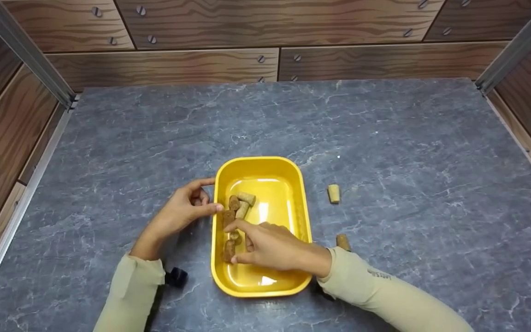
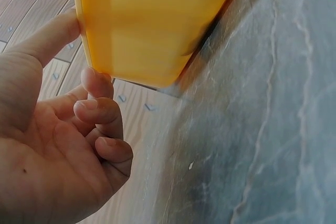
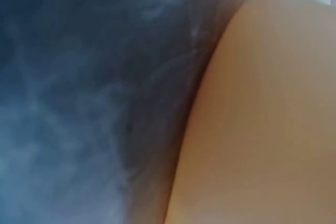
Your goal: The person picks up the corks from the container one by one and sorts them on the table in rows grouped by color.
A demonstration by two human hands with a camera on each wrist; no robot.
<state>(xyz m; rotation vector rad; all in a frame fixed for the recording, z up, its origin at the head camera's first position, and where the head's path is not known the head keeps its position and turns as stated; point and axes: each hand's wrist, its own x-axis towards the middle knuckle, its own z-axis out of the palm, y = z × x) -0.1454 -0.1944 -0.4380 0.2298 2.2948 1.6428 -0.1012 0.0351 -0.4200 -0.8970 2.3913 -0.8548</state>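
A yellow tray (image 1: pixel 261 294) stands on the table with several brown and pale corks along its left side. My left hand (image 1: pixel 183 206) holds the tray's left wall, thumb over the rim and index fingertip against the outside. Its other fingers curl loosely below the rim in the left wrist view. Inside the tray, my right hand (image 1: pixel 272 246) reaches over the corks, thumb and index finger spread. The thumb tip is right by the lower end of a brown cork (image 1: pixel 229 251); the index fingertip overlaps another brown cork (image 1: pixel 229 217). Part of the row is hidden under that hand.
To the right of the tray lie a pale cork (image 1: pixel 334 193) and a brown cork (image 1: pixel 342 241), the latter beside the right sleeve (image 1: pixel 376 287). The grey marbled table (image 1: pixel 201 124) is bordered by wood-patterned walls (image 1: pixel 293 23) at the back and sides.
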